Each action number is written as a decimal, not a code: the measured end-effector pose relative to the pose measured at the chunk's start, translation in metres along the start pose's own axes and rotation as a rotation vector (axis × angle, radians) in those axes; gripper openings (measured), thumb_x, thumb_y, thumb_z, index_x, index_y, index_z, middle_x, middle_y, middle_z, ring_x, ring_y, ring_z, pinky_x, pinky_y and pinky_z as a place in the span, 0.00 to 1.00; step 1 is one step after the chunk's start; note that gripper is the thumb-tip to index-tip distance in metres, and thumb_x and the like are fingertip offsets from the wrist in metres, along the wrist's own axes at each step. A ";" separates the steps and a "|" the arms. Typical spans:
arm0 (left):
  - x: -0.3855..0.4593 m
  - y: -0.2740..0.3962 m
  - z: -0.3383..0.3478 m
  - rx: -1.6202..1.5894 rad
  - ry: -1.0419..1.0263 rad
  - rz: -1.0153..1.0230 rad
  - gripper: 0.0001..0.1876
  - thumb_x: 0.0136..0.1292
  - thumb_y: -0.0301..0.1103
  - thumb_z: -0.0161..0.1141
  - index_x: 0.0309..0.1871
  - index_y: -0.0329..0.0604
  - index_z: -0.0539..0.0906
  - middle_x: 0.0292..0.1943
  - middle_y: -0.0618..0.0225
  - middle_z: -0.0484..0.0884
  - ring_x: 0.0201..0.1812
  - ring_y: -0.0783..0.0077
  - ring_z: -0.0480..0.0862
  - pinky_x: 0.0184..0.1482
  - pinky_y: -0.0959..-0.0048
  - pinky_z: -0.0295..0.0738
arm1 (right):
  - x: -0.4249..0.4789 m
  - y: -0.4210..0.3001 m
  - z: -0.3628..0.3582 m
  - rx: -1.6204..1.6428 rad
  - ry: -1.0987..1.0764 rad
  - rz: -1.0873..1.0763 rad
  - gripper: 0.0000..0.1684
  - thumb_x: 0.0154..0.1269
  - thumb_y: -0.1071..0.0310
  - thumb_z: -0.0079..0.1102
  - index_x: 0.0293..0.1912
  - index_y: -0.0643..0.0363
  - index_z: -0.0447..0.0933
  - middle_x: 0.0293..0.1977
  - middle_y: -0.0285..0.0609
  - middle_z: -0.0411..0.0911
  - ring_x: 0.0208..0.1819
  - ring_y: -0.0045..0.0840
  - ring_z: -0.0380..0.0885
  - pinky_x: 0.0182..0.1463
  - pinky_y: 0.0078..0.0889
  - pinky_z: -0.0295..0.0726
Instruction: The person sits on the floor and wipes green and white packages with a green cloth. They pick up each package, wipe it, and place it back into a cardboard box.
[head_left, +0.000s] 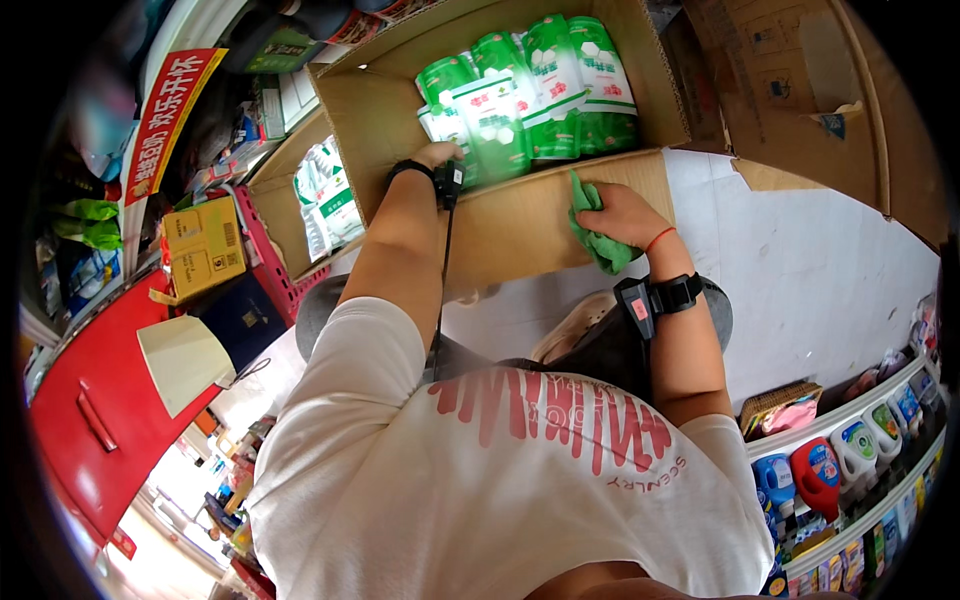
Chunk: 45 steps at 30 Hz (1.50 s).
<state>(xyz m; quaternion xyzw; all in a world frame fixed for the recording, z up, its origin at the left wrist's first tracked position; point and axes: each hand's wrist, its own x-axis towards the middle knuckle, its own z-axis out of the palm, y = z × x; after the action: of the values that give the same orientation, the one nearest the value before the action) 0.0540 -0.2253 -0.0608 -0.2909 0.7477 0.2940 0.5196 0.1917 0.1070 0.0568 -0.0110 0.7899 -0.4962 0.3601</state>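
Note:
An open cardboard box (495, 244) lies before me with its near flap folded down. Several green-and-white plastic pouches (555, 67) stand and lean together inside it. My left hand (439, 155) is in the box's near left corner, its fingers against the edge of the nearest pouch (491, 127); whether they grip it is hard to see. Over the right part of the flap, my right hand (619, 214) holds a crumpled green cloth (596, 232). A black device is strapped to each wrist.
Left of the box, a second carton (285, 176) holds white-and-green packs (326, 199). Beyond it are a pink plastic basket (262, 251), a yellow carton (202, 247) and shop shelves. Large cardboard (810, 97) stands at the right. Detergent bottles (817, 472) line a shelf at lower right.

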 end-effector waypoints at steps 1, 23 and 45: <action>-0.004 0.003 0.000 -0.003 -0.008 -0.022 0.23 0.50 0.44 0.64 0.45 0.38 0.76 0.30 0.60 0.78 0.24 0.68 0.76 0.25 0.65 0.72 | 0.002 0.002 0.001 -0.022 -0.007 0.013 0.25 0.52 0.55 0.59 0.45 0.65 0.76 0.38 0.57 0.80 0.41 0.45 0.79 0.45 0.41 0.76; 0.053 -0.024 -0.004 -0.093 0.006 0.078 0.24 0.45 0.39 0.65 0.47 0.38 0.79 0.39 0.58 0.79 0.38 0.62 0.77 0.38 0.62 0.74 | 0.012 0.013 0.010 -0.121 0.000 -0.091 0.21 0.52 0.58 0.58 0.43 0.63 0.77 0.36 0.54 0.81 0.39 0.45 0.79 0.45 0.40 0.76; -0.022 0.012 -0.011 0.264 0.343 0.288 0.29 0.44 0.34 0.73 0.46 0.21 0.78 0.38 0.47 0.84 0.36 0.57 0.85 0.36 0.61 0.81 | 0.017 0.001 -0.001 -0.239 0.010 -0.123 0.22 0.54 0.57 0.59 0.44 0.64 0.77 0.35 0.52 0.81 0.38 0.40 0.80 0.44 0.37 0.77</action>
<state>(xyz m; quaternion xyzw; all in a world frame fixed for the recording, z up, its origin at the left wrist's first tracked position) 0.0456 -0.2226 -0.0349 -0.1566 0.8906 0.2110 0.3713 0.1788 0.1017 0.0470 -0.1000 0.8430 -0.4196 0.3213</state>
